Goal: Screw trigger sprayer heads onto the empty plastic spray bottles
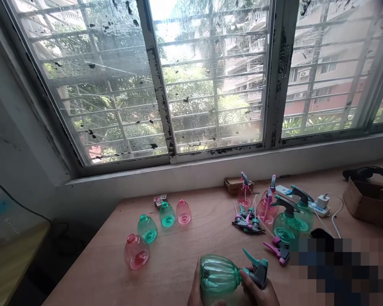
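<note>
Left hand (195,287) clasps the ribbed green plastic bottle (219,274), likely light, best held mid-body; right hand (262,294) grips the grey-teal trigger head (260,271) at its neck.

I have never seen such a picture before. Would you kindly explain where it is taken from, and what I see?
There is no machine: this single picture comes from a camera worn on a person's head. Their bare left hand holds a ribbed green bottle sideways; the right hand holds a trigger sprayer at its neck. On the brown table, two pink and two green open bottles stand left. Farther right are bottles fitted with sprayers, loose sprayers and a cardboard box.
</note>
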`<act>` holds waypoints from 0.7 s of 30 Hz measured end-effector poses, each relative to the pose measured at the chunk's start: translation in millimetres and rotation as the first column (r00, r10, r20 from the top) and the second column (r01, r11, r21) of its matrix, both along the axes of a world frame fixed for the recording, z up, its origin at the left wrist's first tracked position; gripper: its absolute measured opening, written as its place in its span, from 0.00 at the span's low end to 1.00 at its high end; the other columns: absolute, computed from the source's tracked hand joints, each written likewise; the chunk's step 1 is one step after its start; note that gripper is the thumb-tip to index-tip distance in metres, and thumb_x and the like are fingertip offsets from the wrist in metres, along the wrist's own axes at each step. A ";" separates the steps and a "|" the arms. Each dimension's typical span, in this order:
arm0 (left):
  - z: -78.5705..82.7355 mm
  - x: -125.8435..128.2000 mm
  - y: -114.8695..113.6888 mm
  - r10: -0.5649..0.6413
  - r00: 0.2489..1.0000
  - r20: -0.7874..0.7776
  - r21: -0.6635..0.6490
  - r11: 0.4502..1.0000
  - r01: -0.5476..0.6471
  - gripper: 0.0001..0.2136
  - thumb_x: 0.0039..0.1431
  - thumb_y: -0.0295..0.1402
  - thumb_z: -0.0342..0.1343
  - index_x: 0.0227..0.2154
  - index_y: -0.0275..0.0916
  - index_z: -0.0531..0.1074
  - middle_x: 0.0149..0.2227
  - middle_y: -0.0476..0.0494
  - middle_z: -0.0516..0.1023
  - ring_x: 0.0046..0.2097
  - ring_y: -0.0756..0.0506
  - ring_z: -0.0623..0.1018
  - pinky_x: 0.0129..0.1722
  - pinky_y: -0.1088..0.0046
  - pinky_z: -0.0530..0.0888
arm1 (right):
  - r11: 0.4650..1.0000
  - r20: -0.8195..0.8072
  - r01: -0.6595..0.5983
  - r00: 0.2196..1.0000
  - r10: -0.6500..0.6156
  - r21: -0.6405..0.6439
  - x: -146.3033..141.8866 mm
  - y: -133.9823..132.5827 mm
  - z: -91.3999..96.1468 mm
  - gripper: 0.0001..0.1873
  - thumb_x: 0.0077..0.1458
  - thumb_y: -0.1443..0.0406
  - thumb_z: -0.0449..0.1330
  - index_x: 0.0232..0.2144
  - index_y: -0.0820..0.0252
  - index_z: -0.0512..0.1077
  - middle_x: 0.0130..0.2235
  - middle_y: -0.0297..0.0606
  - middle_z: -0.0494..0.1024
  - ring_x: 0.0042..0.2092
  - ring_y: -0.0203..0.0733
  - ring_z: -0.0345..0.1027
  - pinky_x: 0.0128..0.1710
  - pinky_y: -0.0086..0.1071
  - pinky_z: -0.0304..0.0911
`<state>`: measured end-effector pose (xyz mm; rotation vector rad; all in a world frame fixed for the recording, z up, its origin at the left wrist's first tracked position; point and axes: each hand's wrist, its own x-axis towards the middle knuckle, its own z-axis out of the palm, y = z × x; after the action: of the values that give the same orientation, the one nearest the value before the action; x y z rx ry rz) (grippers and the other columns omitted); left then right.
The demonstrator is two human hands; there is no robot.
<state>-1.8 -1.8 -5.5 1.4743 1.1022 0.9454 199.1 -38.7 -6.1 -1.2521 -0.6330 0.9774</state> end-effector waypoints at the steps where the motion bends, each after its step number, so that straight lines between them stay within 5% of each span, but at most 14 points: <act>1: -1.2 -1.2 -1.5 0.011 1.000 0.021 0.015 1.000 -0.012 0.58 0.36 0.57 0.70 0.69 0.38 0.54 0.68 0.33 0.64 0.70 0.27 0.58 0.71 0.55 0.52 | 1.000 0.012 -0.011 1.000 0.011 0.013 0.5 -0.7 -0.2 0.27 0.38 0.42 0.71 0.27 0.58 0.75 0.16 0.27 0.68 0.19 0.39 0.61 0.20 0.32 0.55; 7: 10.4 -4.2 -12.7 0.032 0.999 0.013 -0.016 0.999 -0.032 0.42 0.52 0.51 0.64 0.66 0.35 0.61 0.69 0.31 0.61 0.72 0.32 0.54 0.72 0.55 0.48 | 0.993 0.063 -0.098 0.994 0.094 0.061 4.6 -5.4 -1.6 0.24 0.40 0.46 0.71 0.28 0.59 0.76 0.18 0.27 0.68 0.20 0.37 0.60 0.21 0.31 0.55; 12: 12.3 -1.0 -14.9 0.013 0.996 0.083 0.028 0.999 -0.015 0.40 0.54 0.47 0.65 0.67 0.39 0.58 0.71 0.35 0.58 0.72 0.34 0.55 0.71 0.56 0.53 | 0.987 0.070 -0.129 0.990 0.123 0.091 5.6 -6.1 -5.4 0.23 0.44 0.47 0.70 0.29 0.60 0.74 0.18 0.25 0.66 0.20 0.35 0.57 0.20 0.29 0.53; 21: 16.3 9.7 -14.2 0.010 0.986 0.164 0.092 0.995 -0.026 0.39 0.52 0.45 0.67 0.65 0.39 0.61 0.64 0.33 0.70 0.67 0.31 0.66 0.67 0.52 0.61 | 0.977 0.051 -0.156 0.987 0.151 0.143 8.0 -6.4 -7.8 0.22 0.45 0.48 0.70 0.27 0.59 0.72 0.18 0.25 0.66 0.19 0.34 0.56 0.19 0.29 0.52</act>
<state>7.9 -15.9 10.8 1.4364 0.9639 1.1236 207.2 -45.1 -13.9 -1.1069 -0.8285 1.0156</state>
